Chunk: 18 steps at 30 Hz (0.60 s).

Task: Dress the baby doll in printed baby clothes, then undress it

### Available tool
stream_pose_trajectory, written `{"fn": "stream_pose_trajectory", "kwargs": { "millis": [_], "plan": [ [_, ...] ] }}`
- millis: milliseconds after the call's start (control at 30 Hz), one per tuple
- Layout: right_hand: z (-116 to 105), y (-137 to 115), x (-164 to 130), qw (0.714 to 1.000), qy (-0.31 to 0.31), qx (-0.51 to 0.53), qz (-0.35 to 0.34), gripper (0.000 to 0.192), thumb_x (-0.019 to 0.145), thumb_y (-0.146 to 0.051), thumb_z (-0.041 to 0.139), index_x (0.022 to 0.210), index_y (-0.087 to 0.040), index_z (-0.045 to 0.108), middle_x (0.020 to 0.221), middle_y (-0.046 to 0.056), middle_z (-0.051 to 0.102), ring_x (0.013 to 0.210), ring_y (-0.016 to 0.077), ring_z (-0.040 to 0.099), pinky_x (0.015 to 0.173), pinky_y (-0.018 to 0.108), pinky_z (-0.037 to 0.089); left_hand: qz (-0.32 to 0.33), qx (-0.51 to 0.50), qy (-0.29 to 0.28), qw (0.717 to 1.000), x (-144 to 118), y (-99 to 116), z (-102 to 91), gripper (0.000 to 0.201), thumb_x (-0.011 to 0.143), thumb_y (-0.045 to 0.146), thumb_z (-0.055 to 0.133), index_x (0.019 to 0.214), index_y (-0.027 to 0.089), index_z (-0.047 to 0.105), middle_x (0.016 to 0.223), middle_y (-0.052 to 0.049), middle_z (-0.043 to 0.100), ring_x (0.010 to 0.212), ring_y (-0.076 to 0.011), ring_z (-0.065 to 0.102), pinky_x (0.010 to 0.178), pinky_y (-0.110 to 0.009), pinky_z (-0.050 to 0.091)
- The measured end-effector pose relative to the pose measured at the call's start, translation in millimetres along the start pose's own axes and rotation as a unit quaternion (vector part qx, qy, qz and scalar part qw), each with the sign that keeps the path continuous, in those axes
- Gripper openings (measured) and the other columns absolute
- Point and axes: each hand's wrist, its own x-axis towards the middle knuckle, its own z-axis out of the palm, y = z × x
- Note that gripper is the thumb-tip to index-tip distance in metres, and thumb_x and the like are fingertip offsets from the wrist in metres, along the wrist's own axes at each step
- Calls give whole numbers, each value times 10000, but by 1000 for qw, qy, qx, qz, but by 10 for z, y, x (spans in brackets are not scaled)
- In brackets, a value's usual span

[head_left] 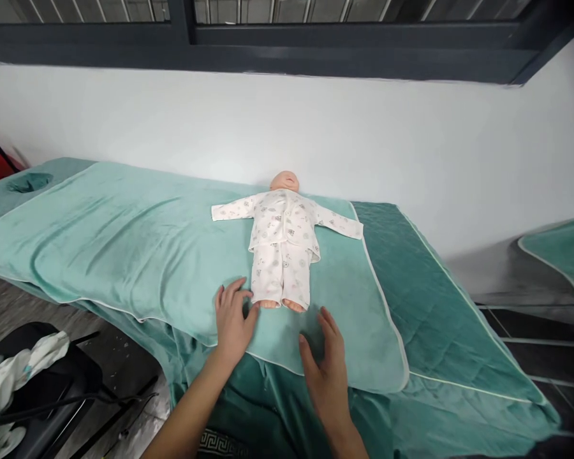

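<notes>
A baby doll [285, 182] lies on its back on a light green blanket, its head toward the wall and its feet toward me. It wears a white patterned long-sleeved top [284, 220] with both sleeves spread out, and matching trousers [268, 271]. My left hand [234, 319] is beside the doll's left-lying trouser cuff, fingers apart, the fingertips near or touching the cloth. Just below the other foot, my right hand [326, 363] hovers with fingers spread and nothing in it.
The light green blanket [172, 248] covers a long bed with a darker quilted cover [411, 287] at the right. A face hole [29, 183] shows at the far left. White cloths [33, 360] lie on a black chair [52, 401]. A white wall [196, 127] runs behind.
</notes>
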Motion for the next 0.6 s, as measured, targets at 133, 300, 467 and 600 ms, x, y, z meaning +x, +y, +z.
{"fn": "stream_pose_trajectory", "kwargs": {
  "millis": [133, 300, 467, 600],
  "plan": [
    [123, -318, 241, 993, -14, -57, -105, 377, 975, -246, 540, 1351, -263, 519, 1562, 124, 400, 1493, 306, 307, 1134, 562, 398, 12, -41, 0, 999, 79, 76, 21, 15, 929, 230, 576, 925, 242, 585, 1336, -74, 624, 1314, -243, 549, 1191, -566, 316],
    [301, -417, 536, 976, 4, -164, -144, 149, 959, -209, 549, 1094, -195, 611, 1546, 171, 424, 1486, 372, 300, 1127, 644, 332, 7, -148, 6, 989, 33, 114, -45, 56, 952, 257, 550, 906, 229, 566, 1352, -90, 595, 1297, -226, 547, 1090, -468, 472],
    [291, -375, 619, 975, 12, -146, -167, 81, 939, -173, 553, 983, -206, 612, 1491, 141, 499, 1475, 346, 336, 1138, 630, 327, 3, -160, 12, 987, -10, 53, -57, 48, 948, 248, 551, 908, 225, 566, 1327, -93, 605, 1284, -230, 558, 1084, -472, 483],
    [172, -379, 555, 981, 16, -91, -170, 105, 933, -171, 556, 1014, -223, 600, 1453, 131, 523, 1455, 324, 371, 1126, 603, 378, 22, -120, 16, 992, -26, -17, -46, 37, 941, 227, 547, 911, 230, 568, 1341, -93, 598, 1291, -237, 553, 1082, -472, 487]
  ]
}}
